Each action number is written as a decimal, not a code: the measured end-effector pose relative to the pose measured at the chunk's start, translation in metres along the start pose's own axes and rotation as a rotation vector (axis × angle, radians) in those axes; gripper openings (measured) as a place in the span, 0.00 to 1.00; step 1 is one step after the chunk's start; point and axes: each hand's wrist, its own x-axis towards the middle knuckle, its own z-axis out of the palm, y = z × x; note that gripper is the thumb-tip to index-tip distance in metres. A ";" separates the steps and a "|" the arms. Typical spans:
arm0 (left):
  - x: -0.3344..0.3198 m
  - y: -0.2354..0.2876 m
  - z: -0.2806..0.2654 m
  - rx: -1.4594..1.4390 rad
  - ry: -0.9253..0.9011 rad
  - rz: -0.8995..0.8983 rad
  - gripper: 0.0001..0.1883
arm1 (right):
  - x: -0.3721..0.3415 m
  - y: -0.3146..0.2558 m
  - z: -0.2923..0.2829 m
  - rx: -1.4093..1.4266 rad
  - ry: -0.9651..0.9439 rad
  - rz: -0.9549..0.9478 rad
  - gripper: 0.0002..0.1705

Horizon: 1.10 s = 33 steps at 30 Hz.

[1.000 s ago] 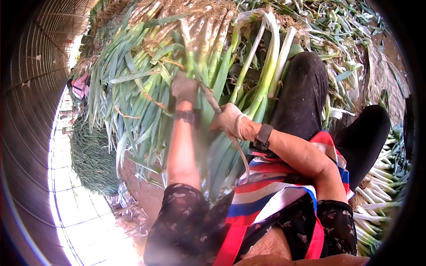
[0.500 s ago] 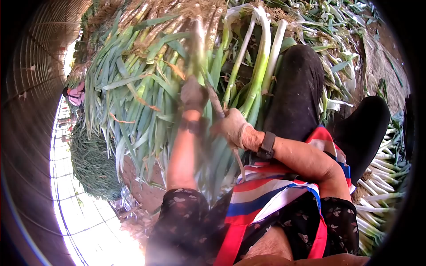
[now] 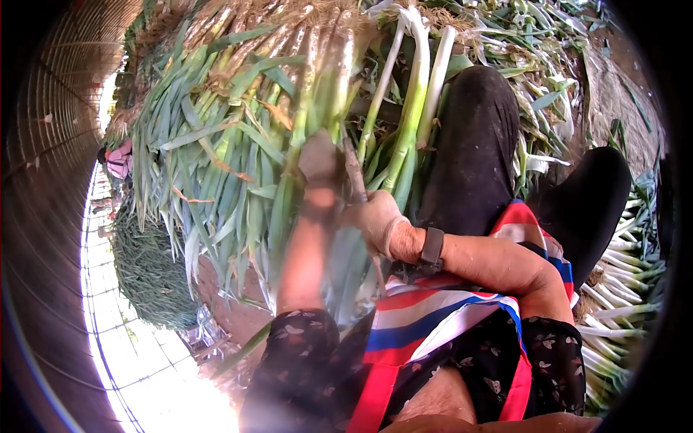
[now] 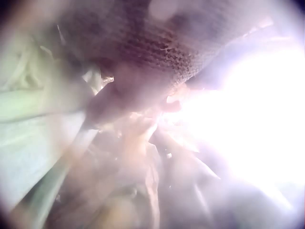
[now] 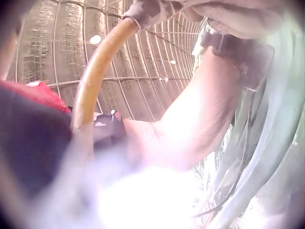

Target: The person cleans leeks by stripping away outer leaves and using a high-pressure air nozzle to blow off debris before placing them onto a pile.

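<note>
In the head view my left hand (image 3: 317,162), in a dark grey knit glove and slightly blurred, grips a large green onion (image 3: 339,79) by its leafy part, the pale shank pointing away from me. My right hand (image 3: 379,222), in a light glove, holds a thin hose (image 3: 354,173) whose wrapped, grey-brown end reaches up beside the left hand. The right wrist view shows this hose as a yellowish tube (image 5: 90,86) curving down from the wrapped part. In the left wrist view the knit glove (image 4: 162,52) fills the top; glare hides much below it.
A thick heap of rooted green onions (image 3: 238,137) spreads ahead and left. Several whiter ones (image 3: 417,86) lie beside my bent knee (image 3: 473,144). More white-stemmed onions (image 3: 613,303) are stacked at the right. Stripped leaves (image 3: 541,86) litter the back right. A ribbed wall (image 3: 50,180) curves along the left.
My left hand has moved right with the green onion, closer to the pale onions by the knee. My right hand keeps its hold on the hose, which now points more steeply away from me.
</note>
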 end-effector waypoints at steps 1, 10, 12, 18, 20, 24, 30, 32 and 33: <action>0.007 0.002 0.001 0.042 -0.044 -0.018 0.06 | 0.003 -0.003 -0.002 0.000 0.011 -0.001 0.19; -0.029 -0.001 -0.007 -0.008 -0.039 -0.042 0.15 | 0.019 -0.001 -0.005 -0.006 0.065 -0.114 0.14; -0.042 -0.009 -0.013 0.029 -0.152 -0.076 0.14 | 0.025 -0.009 -0.007 -0.003 0.056 -0.159 0.11; -0.075 -0.001 -0.043 0.049 -0.136 -0.044 0.11 | 0.071 0.025 -0.017 -0.303 0.004 -0.781 0.11; -0.082 -0.003 -0.044 0.063 -0.108 -0.036 0.11 | 0.044 -0.003 -0.013 -0.075 0.044 -0.395 0.11; -0.094 -0.016 -0.040 0.041 -0.071 -0.029 0.12 | 0.070 0.009 -0.001 0.046 0.110 -0.326 0.13; -0.125 -0.079 0.006 -0.444 -0.164 -0.061 0.14 | 0.043 -0.055 -0.017 0.037 0.057 -0.138 0.15; -0.124 -0.099 0.007 -0.574 -0.225 0.044 0.13 | 0.035 -0.055 -0.018 0.034 0.052 -0.110 0.16; -0.121 -0.111 0.001 -0.563 -0.300 0.129 0.12 | 0.037 -0.044 -0.018 -0.007 0.046 -0.124 0.16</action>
